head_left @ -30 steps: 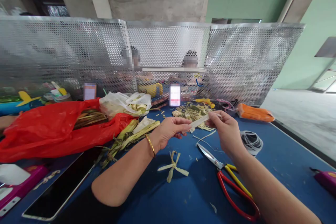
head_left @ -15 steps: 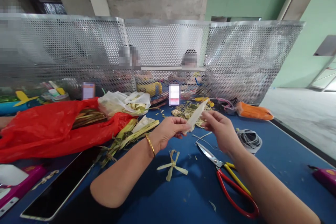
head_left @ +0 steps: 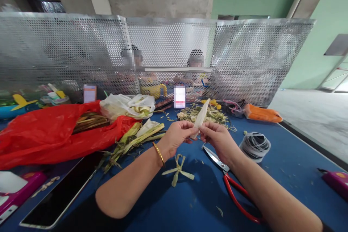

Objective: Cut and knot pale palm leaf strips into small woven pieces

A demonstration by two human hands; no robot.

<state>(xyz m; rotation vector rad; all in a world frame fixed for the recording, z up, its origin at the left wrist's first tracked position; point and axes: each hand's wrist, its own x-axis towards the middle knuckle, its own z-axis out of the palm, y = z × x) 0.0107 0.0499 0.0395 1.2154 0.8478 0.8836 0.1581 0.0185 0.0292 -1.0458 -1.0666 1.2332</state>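
A pale, pointed corn husk (head_left: pixel 202 116) stands up between my hands, its tip toward the back of the table. My left hand (head_left: pixel 179 132) pinches its lower end between thumb and fingers. Close beside, my right hand (head_left: pixel 216 135) grips the husk's lower right edge with its fingertips. Below them on the blue table lies a small star-shaped piece of tied husk (head_left: pixel 178 170). Scissors (head_left: pixel 225 168) with red and yellow handles lie partly under my right forearm, which hides the yellow one. A heap of husk scraps (head_left: pixel 214 115) sits behind my hands.
Left are a red plastic bag (head_left: pixel 49 130), bundled husks (head_left: pixel 136 137), a white bag (head_left: pixel 116 105) and a dark tablet-like slab (head_left: pixel 62 192). A spool of cord (head_left: pixel 255 146) and an orange packet (head_left: pixel 262 113) stand right. A perforated metal screen (head_left: pixel 168 40) closes the back; people sit behind it.
My right hand has come down and inward along the husk, close to my left hand. The husk now stands more upright. The view has shifted slightly.
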